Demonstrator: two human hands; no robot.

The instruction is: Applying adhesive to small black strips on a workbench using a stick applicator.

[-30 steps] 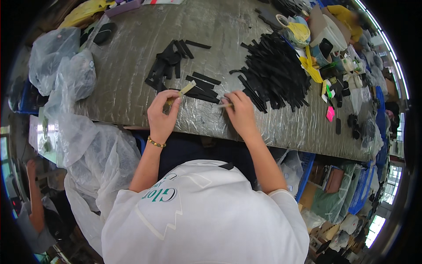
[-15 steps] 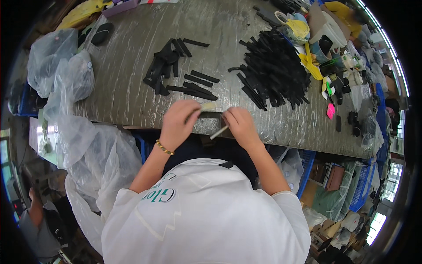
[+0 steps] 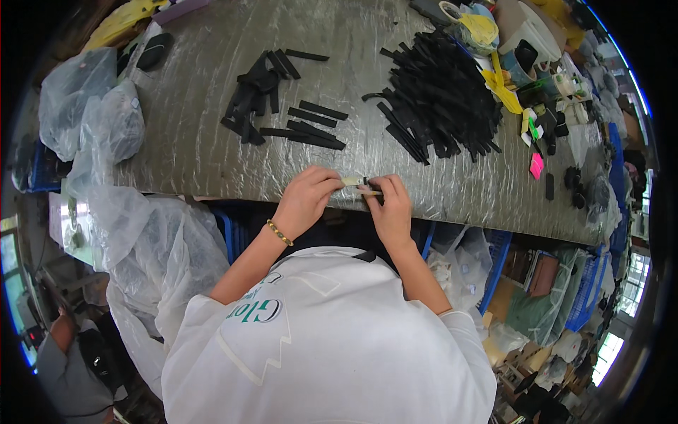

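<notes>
What is held could be let slip, as the pale yellow piece seems to be pinched only by one end, in a narrow grip of the left hand. The thin pale stick could be knocked against that piece, since both are held so close together. If the forearms were swept forward, the loose black strips could be scattered or mixed with the large black pile. The yellow piece is extended rightward from the left fingertips, over the near edge of the worktop. The stick is gripped narrowly by the right hand, its free end being pointed leftward, just below the yellow piece. Between the hands a small dark bit is seen; by which grip it is held cannot be told.
</notes>
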